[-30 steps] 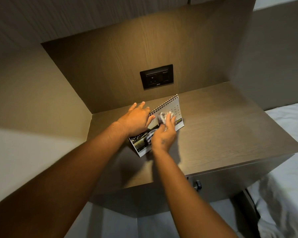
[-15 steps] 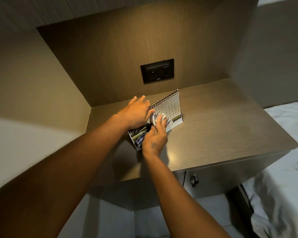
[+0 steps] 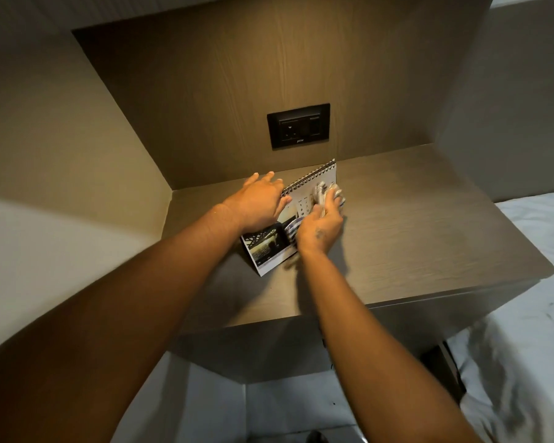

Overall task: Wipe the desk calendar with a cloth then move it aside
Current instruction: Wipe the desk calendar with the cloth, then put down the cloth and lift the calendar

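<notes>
A spiral-bound desk calendar (image 3: pixel 269 249) stands tilted on the dark wooden bedside table (image 3: pixel 413 238), with a photo on its lower left and a date grid on its upper right. My left hand (image 3: pixel 258 199) rests over its top left edge by the spiral binding and holds it steady. My right hand (image 3: pixel 320 228) presses a crumpled white and blue checked cloth (image 3: pixel 325 191) against the calendar's right part, near the upper right corner. The hand and cloth hide most of the date grid.
A black wall socket plate (image 3: pixel 298 126) sits on the wooden back panel above the calendar. A wall closes the niche on the left. A bed with white sheets (image 3: pixel 531 314) lies to the right of the table.
My right hand has slid the cloth from the calendar's middle towards its upper right corner. My left hand has stayed on the top edge. The view has shifted down slightly.
</notes>
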Available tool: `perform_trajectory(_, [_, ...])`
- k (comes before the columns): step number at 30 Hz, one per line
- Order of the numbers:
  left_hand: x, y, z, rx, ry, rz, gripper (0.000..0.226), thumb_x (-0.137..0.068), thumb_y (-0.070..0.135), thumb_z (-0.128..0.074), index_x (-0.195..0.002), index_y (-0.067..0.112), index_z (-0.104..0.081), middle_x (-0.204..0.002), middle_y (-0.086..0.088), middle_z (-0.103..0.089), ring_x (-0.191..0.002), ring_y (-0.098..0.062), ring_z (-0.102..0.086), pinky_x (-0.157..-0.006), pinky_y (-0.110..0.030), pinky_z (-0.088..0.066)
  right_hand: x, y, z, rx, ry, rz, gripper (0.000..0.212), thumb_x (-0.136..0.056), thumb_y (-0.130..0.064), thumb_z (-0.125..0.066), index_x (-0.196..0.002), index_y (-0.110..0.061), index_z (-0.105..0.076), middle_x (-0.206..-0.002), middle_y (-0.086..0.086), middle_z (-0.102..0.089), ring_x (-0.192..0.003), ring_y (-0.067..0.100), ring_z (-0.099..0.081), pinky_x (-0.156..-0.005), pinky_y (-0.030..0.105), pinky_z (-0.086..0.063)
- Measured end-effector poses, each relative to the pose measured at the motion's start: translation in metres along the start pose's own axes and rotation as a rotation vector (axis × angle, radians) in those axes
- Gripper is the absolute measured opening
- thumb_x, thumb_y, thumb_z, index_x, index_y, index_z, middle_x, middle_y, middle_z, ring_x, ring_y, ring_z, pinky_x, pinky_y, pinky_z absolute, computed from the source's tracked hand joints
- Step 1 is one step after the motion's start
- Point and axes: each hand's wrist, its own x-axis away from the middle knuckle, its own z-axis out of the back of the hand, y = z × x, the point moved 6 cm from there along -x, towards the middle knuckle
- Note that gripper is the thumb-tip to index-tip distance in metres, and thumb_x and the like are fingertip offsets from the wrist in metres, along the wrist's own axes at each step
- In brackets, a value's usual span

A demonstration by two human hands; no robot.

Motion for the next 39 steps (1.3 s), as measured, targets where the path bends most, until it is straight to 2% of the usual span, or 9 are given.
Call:
perform_trajectory(6, [0.005, -0.004, -0.007, 0.018, -0.020, 0.016, 0.055, -0.107, 0.040, -0.033, -0.147, 0.003, -0.038, -0.158, -0.017, -0.036, -0.151, -0.027, -0.017, -0.121, -0.046, -0.007, 0.060, 0.027, -0.019, -0.007, -0.104, -0.012, 0.052, -0.098, 0.002, -0.050, -0.147, -0.015, -0.044, -0.162, 0.011, -0.032, -0.151, 0.025, -0.026, -0.107, 0.011, -0.020])
perform_trajectory(12, [0.004, 0.007, -0.001, 0.047, 0.021, 0.030, 0.056, -0.106, 0.041, -0.033, -0.148, 0.003, -0.037, -0.158, -0.017, -0.034, -0.150, -0.027, -0.017, -0.121, -0.046, -0.007, -0.023, -0.012, 0.009, -0.038, 0.013, -0.053, 0.050, -0.098, 0.004, -0.049, -0.144, -0.015, -0.048, -0.153, 0.012, -0.048, -0.140, 0.031, -0.046, -0.113, 0.047, -0.044])
perform_trajectory(17, [0.002, 0.001, 0.003, 0.038, 0.036, 0.029, 0.056, -0.106, 0.041, -0.035, -0.148, 0.004, -0.038, -0.156, -0.019, -0.037, -0.150, -0.028, -0.020, -0.121, -0.046, -0.008, -0.017, -0.011, 0.008, -0.011, -0.010, -0.014, 0.049, -0.098, -0.001, -0.053, -0.142, -0.021, -0.051, -0.137, 0.015, -0.060, -0.119, 0.028, -0.063, -0.100, 0.044, -0.055])
perform_trajectory(20, [0.002, -0.004, -0.001, 0.038, 0.025, 0.031, 0.057, -0.105, 0.043, -0.035, -0.148, 0.005, -0.037, -0.157, -0.018, -0.036, -0.150, -0.027, -0.020, -0.121, -0.045, -0.008, 0.004, 0.003, 0.013, 0.099, -0.140, 0.030, 0.048, -0.097, 0.000, -0.053, -0.141, -0.019, -0.053, -0.138, 0.015, -0.061, -0.112, 0.022, -0.063, -0.092, 0.028, -0.058])
perform_trajectory(24, [0.001, -0.003, -0.001, 0.034, 0.040, 0.037, 0.058, -0.105, 0.044, -0.035, -0.149, 0.006, -0.035, -0.158, -0.017, -0.035, -0.149, -0.027, -0.021, -0.121, -0.044, -0.008, -0.001, 0.009, 0.035, 0.573, -0.368, 0.270, 0.049, -0.094, 0.000, -0.051, -0.142, -0.008, -0.048, -0.146, 0.023, -0.046, -0.132, 0.038, -0.046, -0.111, 0.048, -0.043])
perform_trajectory(28, [0.003, 0.000, 0.000, 0.024, 0.057, 0.038, 0.058, -0.105, 0.044, -0.035, -0.149, 0.006, -0.035, -0.157, -0.016, -0.036, -0.149, -0.028, -0.023, -0.121, -0.045, -0.010, -0.019, 0.025, 0.059, 1.068, -0.382, 0.311, 0.043, -0.096, -0.008, -0.056, -0.138, -0.011, -0.048, -0.158, 0.021, -0.032, -0.147, 0.044, -0.023, -0.119, 0.060, -0.027])
perform_trajectory(32, [0.004, -0.001, 0.001, 0.015, 0.073, 0.044, 0.058, -0.105, 0.046, -0.035, -0.148, 0.007, -0.037, -0.156, -0.015, -0.038, -0.148, -0.028, -0.025, -0.121, -0.046, -0.013, -0.015, 0.039, 0.056, 1.133, -0.467, 0.353, 0.055, -0.096, -0.006, -0.054, -0.147, -0.017, -0.038, -0.166, 0.015, -0.016, -0.153, 0.043, -0.001, -0.121, 0.061, -0.010])
perform_trajectory(36, [0.008, 0.000, 0.005, -0.033, 0.105, 0.057, 0.074, -0.100, 0.060, -0.032, -0.154, 0.010, -0.027, -0.162, -0.013, -0.028, -0.150, -0.026, -0.021, -0.121, -0.045, -0.013, -0.023, 0.025, 0.060, 1.064, -0.477, 0.313, 0.050, -0.089, -0.016, -0.064, -0.137, -0.019, -0.049, -0.156, 0.016, -0.035, -0.145, 0.040, -0.028, -0.118, 0.059, -0.030])
perform_trajectory(39, [0.020, -0.006, 0.016, 0.069, 0.230, 0.146, 0.092, -0.093, 0.072, -0.030, -0.158, 0.011, -0.008, -0.167, -0.011, -0.009, -0.152, -0.025, -0.011, -0.121, -0.044, -0.008, -0.041, -0.012, 0.064, 0.795, -0.422, 0.301, 0.047, -0.090, -0.036, -0.066, -0.133, -0.024, -0.051, -0.139, 0.011, -0.055, -0.114, 0.027, -0.060, -0.095, 0.048, -0.056])
